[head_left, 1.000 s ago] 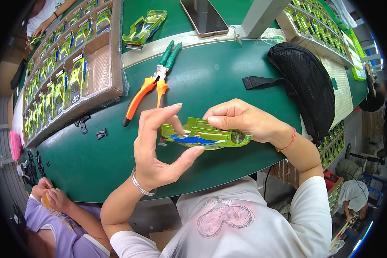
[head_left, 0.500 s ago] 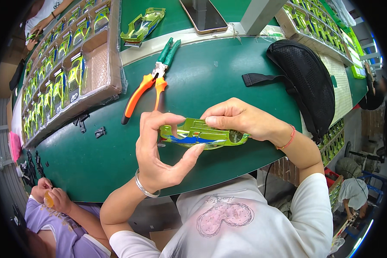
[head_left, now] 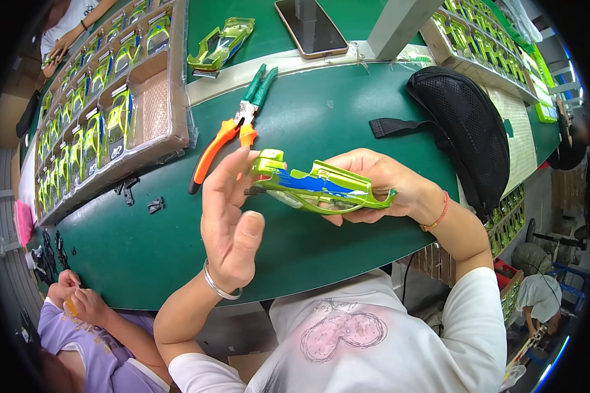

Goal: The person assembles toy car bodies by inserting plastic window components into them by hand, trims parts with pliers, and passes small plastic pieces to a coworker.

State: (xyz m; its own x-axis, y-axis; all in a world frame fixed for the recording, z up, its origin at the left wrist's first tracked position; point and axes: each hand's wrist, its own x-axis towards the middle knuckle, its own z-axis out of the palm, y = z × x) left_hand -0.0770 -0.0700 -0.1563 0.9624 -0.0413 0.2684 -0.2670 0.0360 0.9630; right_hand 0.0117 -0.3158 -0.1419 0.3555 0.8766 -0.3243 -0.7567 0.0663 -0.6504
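Meanwhile my right hand (head_left: 380,190) gripped the green toy car shell (head_left: 318,190) above the green table (head_left: 321,124); my left hand (head_left: 233,219), open and empty, touched its front end. Many shells sat finished in the tray (head_left: 154,105); pliers (head_left: 233,128) lay unused.

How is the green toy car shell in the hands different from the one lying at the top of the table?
The held car shell is gripped by the right hand, off the table, left hand open beside it; the far car shell lies untouched on the green table. The held one shows a broad blue stripe; the far one shows less blue. Both are shiny lime green.
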